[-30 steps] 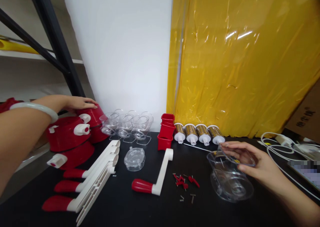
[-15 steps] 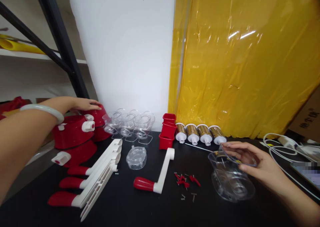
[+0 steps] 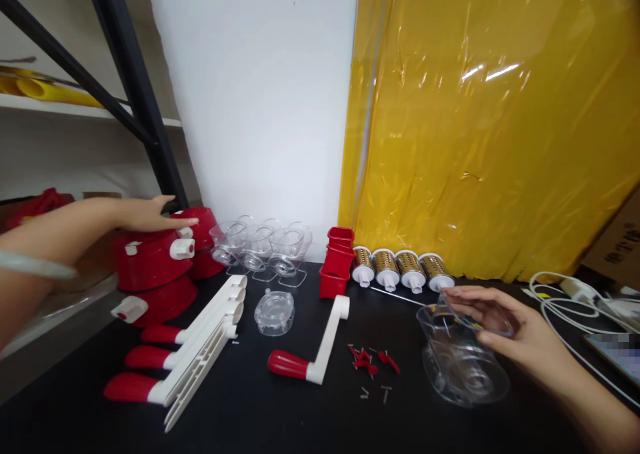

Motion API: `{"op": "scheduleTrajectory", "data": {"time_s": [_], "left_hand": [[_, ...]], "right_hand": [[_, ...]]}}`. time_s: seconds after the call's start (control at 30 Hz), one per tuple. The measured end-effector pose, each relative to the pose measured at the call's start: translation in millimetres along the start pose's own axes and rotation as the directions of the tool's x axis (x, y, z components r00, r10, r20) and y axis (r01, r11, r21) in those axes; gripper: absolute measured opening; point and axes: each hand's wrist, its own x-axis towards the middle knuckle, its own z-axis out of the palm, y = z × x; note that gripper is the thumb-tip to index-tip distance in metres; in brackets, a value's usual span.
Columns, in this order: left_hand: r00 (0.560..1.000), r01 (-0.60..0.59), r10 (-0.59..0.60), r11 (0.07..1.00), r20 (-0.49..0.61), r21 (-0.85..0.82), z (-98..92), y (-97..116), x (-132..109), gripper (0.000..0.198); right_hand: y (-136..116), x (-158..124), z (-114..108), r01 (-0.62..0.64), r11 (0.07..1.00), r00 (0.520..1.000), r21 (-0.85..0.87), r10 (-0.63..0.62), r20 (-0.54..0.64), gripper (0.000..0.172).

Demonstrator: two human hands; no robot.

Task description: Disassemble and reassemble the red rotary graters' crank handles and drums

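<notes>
My left hand [image 3: 157,214] reaches over the stacked red bases [image 3: 150,261] with white knobs at the left; its thumb is raised and its fingers are stretched out over the top of the nearer stack. Whether it touches the plastic I cannot tell. At the right, my right hand [image 3: 505,317] is closed round the upper rim of a clear plastic housing [image 3: 465,367], which stands on or just over the black table. Close to that housing lie small red parts [image 3: 367,362] and a thin metal rod [image 3: 397,296]. A white crank handle with a red grip [image 3: 323,344] lies mid-table.
More crank handles [image 3: 200,347] lie at left. Clear housings [image 3: 257,247] stand along the wall beside red plastic boxes [image 3: 335,261] and several grater drums [image 3: 386,269]. A round clear part [image 3: 275,312], small screws [image 3: 385,394] and white cables [image 3: 543,294] lie on the table [image 3: 280,414].
My left hand has drawn back a little toward the nearer red stack, its thumb now lifted. The right hand stays on the clear housing. The view has shifted slightly.
</notes>
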Motion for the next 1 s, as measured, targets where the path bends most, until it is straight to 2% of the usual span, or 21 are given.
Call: {"op": "scheduleTrajectory", "data": {"time_s": [0.07,0.17,0.27,0.5,0.67,0.87,0.93,1.0], "left_hand": [[0.991,0.03,-0.035,0.999,0.127,0.037,8.1,-17,-10,0.119],[0.992,0.014,-0.02,0.999,0.123,0.051,23.5,-38,-21,0.121],[0.991,0.027,-0.03,0.999,0.127,0.023,28.0,-50,-25,0.121],[0.988,-0.067,0.06,0.997,0.143,0.046,11.6,-58,-29,0.126],[0.979,-0.077,0.073,0.997,0.191,0.013,17.1,-68,-26,0.123],[0.964,-0.096,0.126,0.986,0.235,-0.136,19.8,-79,-22,0.121],[0.969,-0.107,0.139,0.981,0.203,-0.164,19.0,-75,-26,0.122],[0.993,-0.103,0.111,0.984,0.048,-0.145,16.3,-66,-32,0.122]], "right_hand": [[-1,0,0,0.002,1.0,1.0,-0.002,-0.002,-0.001,0.043],[-2,0,0,-0.008,1.0,1.0,-0.013,0.008,-0.007,0.043],[-5,0,1,-0.023,0.999,1.0,-0.027,0.022,-0.013,0.043],[-6,-1,1,-0.041,0.998,0.999,-0.041,0.04,-0.024,0.043],[-6,-1,1,-0.039,0.999,0.999,-0.037,0.038,-0.019,0.043],[-5,-1,0,-0.044,0.998,0.999,-0.047,0.044,-0.015,0.044],[-3,-1,-1,-0.053,0.998,0.999,-0.042,0.053,-0.005,0.045],[-1,-1,-1,-0.06,0.998,0.998,-0.022,0.06,0.009,0.048]]}}
